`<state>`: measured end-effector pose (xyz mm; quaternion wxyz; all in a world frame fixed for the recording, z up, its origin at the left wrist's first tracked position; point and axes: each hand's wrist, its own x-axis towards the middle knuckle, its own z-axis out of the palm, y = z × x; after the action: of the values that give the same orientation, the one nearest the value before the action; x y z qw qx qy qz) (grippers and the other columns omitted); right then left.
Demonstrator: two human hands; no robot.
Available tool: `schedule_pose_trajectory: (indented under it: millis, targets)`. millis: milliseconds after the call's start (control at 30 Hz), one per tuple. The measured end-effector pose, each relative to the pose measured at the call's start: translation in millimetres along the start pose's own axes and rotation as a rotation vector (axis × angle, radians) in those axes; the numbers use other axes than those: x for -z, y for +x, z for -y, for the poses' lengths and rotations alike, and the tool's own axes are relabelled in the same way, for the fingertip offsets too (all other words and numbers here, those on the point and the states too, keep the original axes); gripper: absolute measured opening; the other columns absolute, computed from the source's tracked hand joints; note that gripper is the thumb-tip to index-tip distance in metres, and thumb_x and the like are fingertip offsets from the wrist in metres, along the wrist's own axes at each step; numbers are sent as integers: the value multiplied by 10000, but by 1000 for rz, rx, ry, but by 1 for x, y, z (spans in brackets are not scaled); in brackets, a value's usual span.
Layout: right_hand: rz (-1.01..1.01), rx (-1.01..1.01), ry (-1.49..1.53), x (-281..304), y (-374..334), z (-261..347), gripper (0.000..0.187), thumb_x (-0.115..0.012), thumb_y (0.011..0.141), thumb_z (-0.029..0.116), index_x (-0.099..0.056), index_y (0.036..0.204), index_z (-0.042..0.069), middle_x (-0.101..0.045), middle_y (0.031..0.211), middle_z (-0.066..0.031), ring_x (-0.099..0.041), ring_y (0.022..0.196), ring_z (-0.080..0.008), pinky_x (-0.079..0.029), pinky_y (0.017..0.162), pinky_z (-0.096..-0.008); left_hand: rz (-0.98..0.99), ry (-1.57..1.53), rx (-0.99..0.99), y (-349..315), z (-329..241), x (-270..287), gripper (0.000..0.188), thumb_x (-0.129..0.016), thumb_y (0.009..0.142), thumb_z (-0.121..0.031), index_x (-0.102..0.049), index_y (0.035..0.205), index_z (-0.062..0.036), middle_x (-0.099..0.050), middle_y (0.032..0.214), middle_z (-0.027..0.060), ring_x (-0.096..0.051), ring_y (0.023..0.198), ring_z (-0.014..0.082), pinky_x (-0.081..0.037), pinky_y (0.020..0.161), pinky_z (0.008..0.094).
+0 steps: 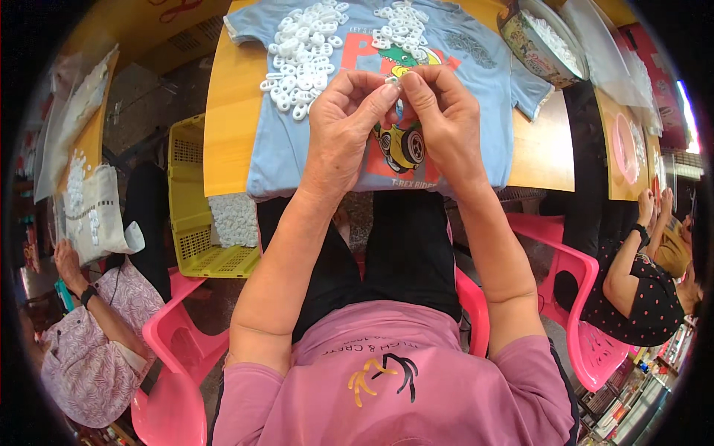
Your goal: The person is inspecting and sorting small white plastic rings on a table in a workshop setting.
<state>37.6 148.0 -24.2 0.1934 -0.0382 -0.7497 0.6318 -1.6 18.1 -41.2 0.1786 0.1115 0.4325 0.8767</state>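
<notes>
Over the blue printed T-shirt (286, 160) spread on the table, both my hands meet at the fingertips. My left hand (346, 111) and my right hand (444, 111) pinch one small white plastic piece (392, 80) between thumbs and forefingers. Fingers cover most of it, so its exact kind is hard to tell. Beyond my left hand lies a long heap of white oval plastic pieces with holes (301, 59). A smaller cluster of similar white pieces (401, 26) sits just past my fingertips. To the right is a patch of tiny dark grey parts (472, 48), too small to name.
A round printed tin (532, 44) full of white pieces stands at the table's far right. Below the table's left side are a yellow plastic crate (186, 193) and a bag of white pieces (234, 221). Co-workers sit on pink chairs (175, 334) at both sides.
</notes>
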Motion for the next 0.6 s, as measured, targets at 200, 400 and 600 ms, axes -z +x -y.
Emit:
schedule_pose_trajectory:
  millis: [200, 400, 600]
  targets:
    - [35, -150, 306, 0, -2, -3, 192, -609, 966, 193, -615, 977, 1, -606, 795, 5, -513, 664, -45, -433, 583, -197, -5, 19, 0, 0, 0, -1, 156, -688, 886, -79, -593, 982, 0, -641, 880, 51, -589, 734, 95, -494, 684, 222]
    - [-64, 91, -122, -1, -3, -7, 178, -634, 949, 176, -621, 959, -2, -615, 789, 0, -533, 659, -55, -437, 581, -202, -8, 47, -9, -1, 1, -1, 147, -689, 887, -84, -600, 968, 1, -641, 879, 44, -588, 730, 90, -490, 675, 215]
    - [-57, 24, -68, -5, -2, 0, 165, -645, 940, 162, -625, 940, -2, -618, 779, 1, -538, 666, -58, -435, 586, -206, -43, 56, -16, -1, 0, -2, 140, -690, 884, -79, -603, 960, 0, -637, 862, 32, -579, 722, 79, -477, 659, 212]
